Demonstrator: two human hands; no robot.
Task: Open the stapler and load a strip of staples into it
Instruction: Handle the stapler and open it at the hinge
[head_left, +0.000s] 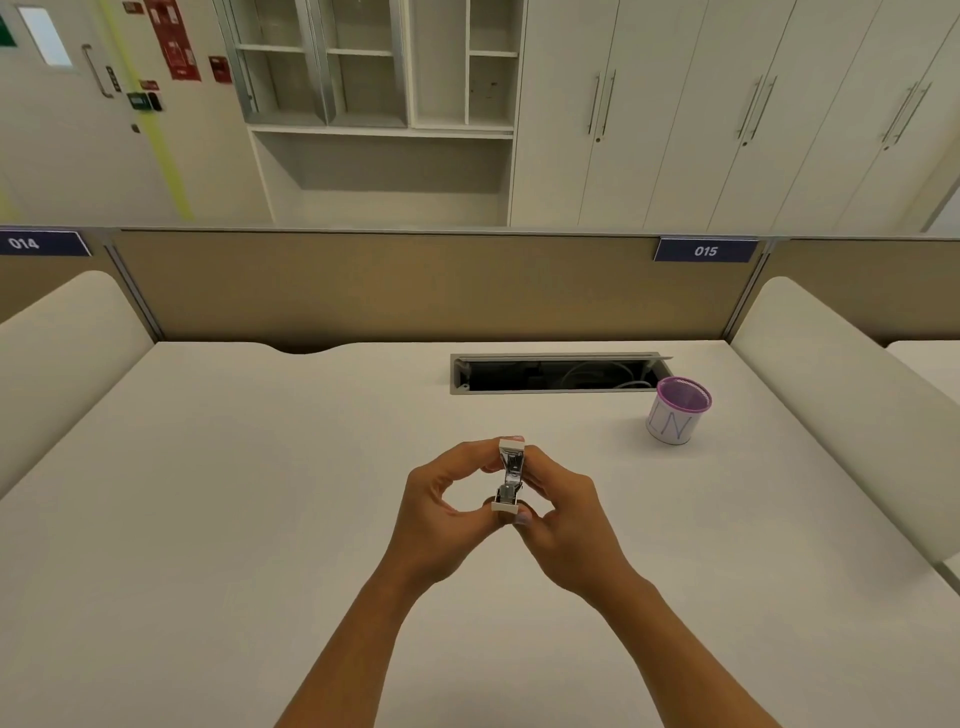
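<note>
Two bare hands meet over the middle of the bench (260, 467), and between them we see the stapler (510, 477), lifted clear of the surface and pointing away from the wearer. Our left hand (441, 512) curls in from the left, with its fingertips at the far end of the stapler and its thumb reaching the near end, leaving a rounded gap between thumb and fingers. Our right hand (563, 512) closes in from the right, its fingers pressed along the stapler's right side and its thumb, tipped with a pale painted nail, touching the white near end. Both grips are closed on the small stapler, each holding it with fingertips and thumb rather than with the whole palm. We read the stapler as open: a white end piece shows at the far tip and another at the near tip, with bright bare metal running between them. We cannot tell whether any staples sit in that metal channel; it is too small and glossy to judge. Well off to the right on the bench stands a purple mesh cup (678, 410), wrapped in a white paper band with blue writing. Just beside it, toward the back, a long cable slot (558, 373) lies open in the benchtop, with cables visible inside.
</note>
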